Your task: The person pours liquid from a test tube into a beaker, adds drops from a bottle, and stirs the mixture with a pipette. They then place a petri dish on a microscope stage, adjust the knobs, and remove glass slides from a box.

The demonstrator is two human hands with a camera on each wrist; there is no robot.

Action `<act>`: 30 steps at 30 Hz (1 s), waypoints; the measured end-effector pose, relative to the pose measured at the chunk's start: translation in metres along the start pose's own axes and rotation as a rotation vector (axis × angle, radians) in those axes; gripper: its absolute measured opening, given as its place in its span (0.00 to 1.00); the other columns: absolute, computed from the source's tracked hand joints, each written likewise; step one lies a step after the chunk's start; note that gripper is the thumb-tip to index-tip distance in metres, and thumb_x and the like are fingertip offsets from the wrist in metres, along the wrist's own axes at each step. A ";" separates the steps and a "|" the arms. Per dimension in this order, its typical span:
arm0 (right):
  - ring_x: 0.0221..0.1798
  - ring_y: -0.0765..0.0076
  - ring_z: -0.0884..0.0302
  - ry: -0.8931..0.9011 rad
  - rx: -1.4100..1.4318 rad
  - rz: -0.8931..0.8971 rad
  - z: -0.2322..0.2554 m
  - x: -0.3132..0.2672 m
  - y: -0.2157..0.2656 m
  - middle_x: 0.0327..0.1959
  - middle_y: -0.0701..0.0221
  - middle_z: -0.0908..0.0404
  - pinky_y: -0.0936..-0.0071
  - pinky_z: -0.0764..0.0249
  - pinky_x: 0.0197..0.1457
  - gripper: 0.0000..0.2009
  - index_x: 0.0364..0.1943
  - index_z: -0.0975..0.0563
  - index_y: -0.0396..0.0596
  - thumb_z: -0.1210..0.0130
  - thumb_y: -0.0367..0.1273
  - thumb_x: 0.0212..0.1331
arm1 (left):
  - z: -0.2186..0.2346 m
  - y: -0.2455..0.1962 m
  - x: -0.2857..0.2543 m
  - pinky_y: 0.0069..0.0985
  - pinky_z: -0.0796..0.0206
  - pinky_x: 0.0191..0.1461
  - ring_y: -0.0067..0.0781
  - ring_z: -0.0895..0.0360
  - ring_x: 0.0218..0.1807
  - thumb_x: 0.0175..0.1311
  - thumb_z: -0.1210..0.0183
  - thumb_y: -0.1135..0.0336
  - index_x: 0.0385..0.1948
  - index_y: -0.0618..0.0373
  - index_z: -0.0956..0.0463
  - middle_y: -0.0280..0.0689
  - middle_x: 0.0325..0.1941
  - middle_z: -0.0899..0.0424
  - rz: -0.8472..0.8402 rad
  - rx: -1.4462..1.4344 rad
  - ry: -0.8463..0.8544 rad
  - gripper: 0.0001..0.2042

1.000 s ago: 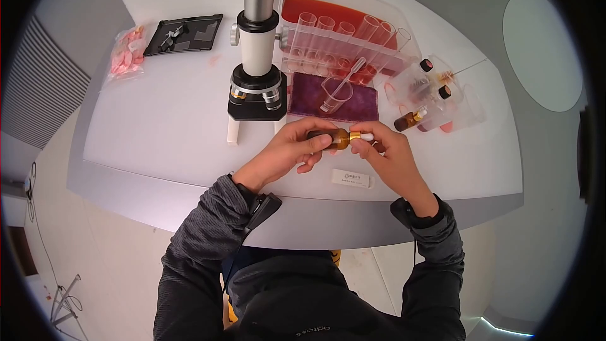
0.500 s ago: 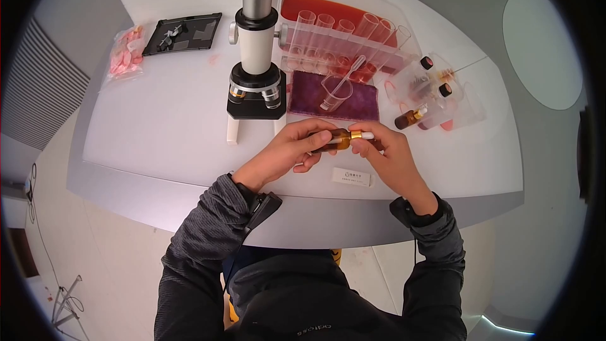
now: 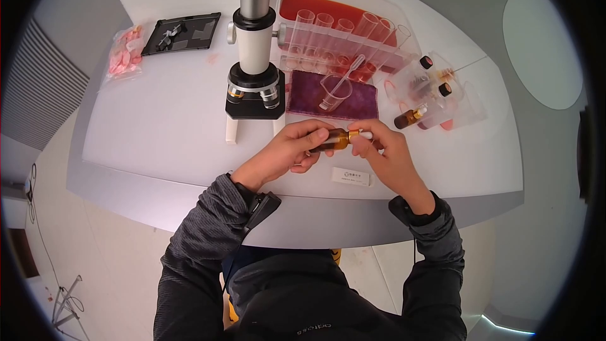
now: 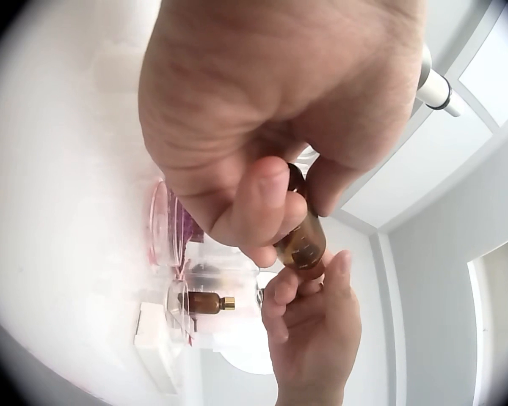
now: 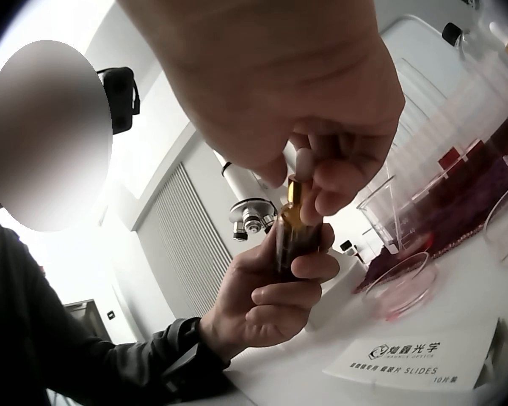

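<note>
My left hand grips a small amber glass dropper bottle, its thumb along the side. The bottle lies nearly sideways in the head view, its neck toward the right hand, above the near part of the table. With thumb and fingers, my right hand pinches the gold collar of the dropper cap, below its white rubber bulb. The cap sits at the bottle's neck. In the left wrist view, fingers cover much of the bottle. Beneath the right hand lies a small white slides box.
A microscope stands left of centre. Behind the hands, a beaker with a plastic pipette rests on a purple cloth. Test tubes in a rack stand beyond. Another amber dropper bottle lies right, near clear bottles with dark caps.
The right fingertips have shifted slightly around the gold collar. The bottle stays in the left hand at almost the same place.
</note>
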State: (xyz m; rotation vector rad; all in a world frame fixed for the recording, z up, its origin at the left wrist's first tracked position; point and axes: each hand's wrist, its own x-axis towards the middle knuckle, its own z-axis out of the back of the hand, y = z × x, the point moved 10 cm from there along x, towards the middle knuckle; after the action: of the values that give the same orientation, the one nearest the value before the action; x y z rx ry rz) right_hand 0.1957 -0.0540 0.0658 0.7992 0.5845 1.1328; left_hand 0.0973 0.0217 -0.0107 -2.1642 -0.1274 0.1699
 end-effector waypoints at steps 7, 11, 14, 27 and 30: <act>0.28 0.75 0.22 -0.212 -0.100 0.409 0.008 -0.003 0.039 0.31 0.69 0.18 0.80 0.29 0.30 0.09 0.46 0.21 0.45 0.42 0.29 0.63 | 0.001 -0.004 -0.001 0.13 0.52 0.18 0.13 0.41 0.19 0.75 0.51 0.53 0.59 0.61 0.29 0.34 0.36 0.24 -0.016 -0.013 -0.012 0.22; 0.37 0.72 0.21 -0.056 -0.120 -0.026 0.010 0.002 -0.001 0.39 0.67 0.18 0.79 0.26 0.33 0.11 0.48 0.22 0.46 0.41 0.29 0.62 | 0.000 -0.002 -0.001 0.13 0.52 0.18 0.13 0.41 0.19 0.76 0.51 0.53 0.58 0.61 0.29 0.35 0.36 0.23 -0.009 -0.001 -0.005 0.21; 0.37 0.73 0.21 -0.057 -0.091 0.103 0.009 0.004 0.005 0.39 0.67 0.18 0.79 0.27 0.33 0.12 0.48 0.22 0.47 0.40 0.30 0.61 | 0.002 -0.002 0.000 0.13 0.52 0.18 0.13 0.41 0.19 0.76 0.51 0.54 0.58 0.61 0.29 0.36 0.36 0.23 -0.012 -0.002 -0.010 0.20; 0.41 0.80 0.21 -0.123 -0.016 0.195 0.011 0.000 0.022 0.43 0.73 0.19 0.84 0.30 0.35 0.14 0.50 0.23 0.45 0.39 0.28 0.61 | 0.003 -0.002 -0.001 0.13 0.53 0.18 0.13 0.42 0.18 0.76 0.52 0.55 0.58 0.62 0.29 0.36 0.37 0.22 0.001 -0.037 -0.030 0.20; 0.30 0.83 0.25 -0.109 0.016 0.062 0.013 0.001 0.002 0.38 0.74 0.20 0.87 0.33 0.31 0.12 0.48 0.21 0.45 0.38 0.28 0.61 | 0.002 -0.003 -0.001 0.14 0.53 0.18 0.13 0.42 0.18 0.76 0.53 0.56 0.58 0.62 0.29 0.36 0.38 0.22 0.000 -0.034 -0.023 0.20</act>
State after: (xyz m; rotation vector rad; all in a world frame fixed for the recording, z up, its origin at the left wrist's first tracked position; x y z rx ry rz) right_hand 0.2046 -0.0558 0.0754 0.8928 0.4810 1.1345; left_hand 0.0958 0.0252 -0.0093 -2.1968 -0.1450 0.1941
